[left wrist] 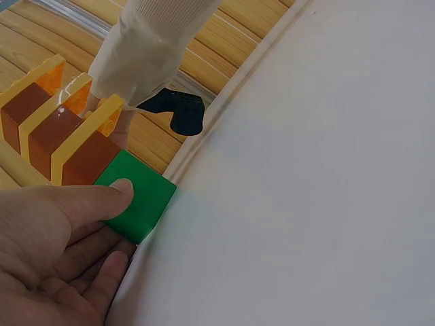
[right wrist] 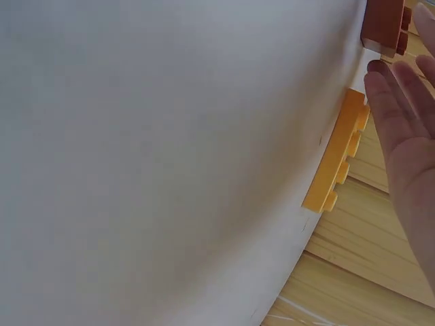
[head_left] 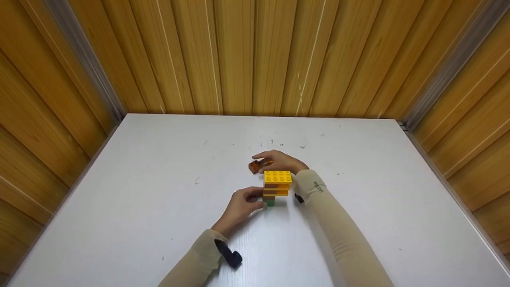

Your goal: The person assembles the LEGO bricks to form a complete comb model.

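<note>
A tower of toy building bricks [head_left: 277,176] stands on the white table. It has a green brick [left wrist: 149,197] at its foot, with brown bricks and wider yellow plates alternating above. My left hand [head_left: 241,205] pinches the tower low down, its thumb on the green brick's face and the fingers behind. Beyond the tower, my right hand [head_left: 281,160] reaches left over loose pieces. A brown brick [right wrist: 383,26] lies just past its fingertips, and a yellow plate [right wrist: 336,153] sits beside the fingers, studs toward the hand. Those fingers are fairly straight and hold nothing.
The white table [head_left: 131,191] carries small dark scuffs near its back. Yellow wood-patterned walls [head_left: 263,59] rise behind it and at both sides. A black wrist mount [head_left: 229,255] protrudes from the left sleeve, and the right forearm passes close to the tower's right side.
</note>
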Demonstrator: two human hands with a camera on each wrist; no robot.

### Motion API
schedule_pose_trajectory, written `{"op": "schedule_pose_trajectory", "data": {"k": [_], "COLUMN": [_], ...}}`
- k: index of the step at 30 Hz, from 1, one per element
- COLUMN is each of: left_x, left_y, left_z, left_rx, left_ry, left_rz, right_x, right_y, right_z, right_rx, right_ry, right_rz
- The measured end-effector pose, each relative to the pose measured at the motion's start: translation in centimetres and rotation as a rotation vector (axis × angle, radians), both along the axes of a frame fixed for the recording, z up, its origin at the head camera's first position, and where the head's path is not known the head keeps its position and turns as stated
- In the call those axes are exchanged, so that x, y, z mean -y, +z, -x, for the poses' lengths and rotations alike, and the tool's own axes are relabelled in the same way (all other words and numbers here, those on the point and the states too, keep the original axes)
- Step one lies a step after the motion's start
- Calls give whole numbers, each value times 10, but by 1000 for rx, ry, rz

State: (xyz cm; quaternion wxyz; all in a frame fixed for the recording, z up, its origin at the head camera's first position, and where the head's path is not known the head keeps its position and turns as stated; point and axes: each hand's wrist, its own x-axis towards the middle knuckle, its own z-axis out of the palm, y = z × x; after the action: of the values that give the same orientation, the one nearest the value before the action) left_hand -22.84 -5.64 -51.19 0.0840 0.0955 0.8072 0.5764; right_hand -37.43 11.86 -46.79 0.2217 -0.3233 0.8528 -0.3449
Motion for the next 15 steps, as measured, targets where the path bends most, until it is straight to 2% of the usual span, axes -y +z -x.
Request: {"op": "schedule_pose_trajectory", "data": {"k": [5,9,15], "left_x": [0,1,1], "left_y": [-1,-3,-4], "left_z": [0,0,0], "left_rx": [-16,-18,-65], "left_ry": [-11,-15,-23], "left_rz": [-7,-14,-34], "right_x": [4,6,6], "right_y": [1,1,-1], "right_z": [-5,-7,-8], "right_rx": [17,-6,-13], "right_ry": [-1,-5,-2], "right_rz": [-19,-25,42]}}
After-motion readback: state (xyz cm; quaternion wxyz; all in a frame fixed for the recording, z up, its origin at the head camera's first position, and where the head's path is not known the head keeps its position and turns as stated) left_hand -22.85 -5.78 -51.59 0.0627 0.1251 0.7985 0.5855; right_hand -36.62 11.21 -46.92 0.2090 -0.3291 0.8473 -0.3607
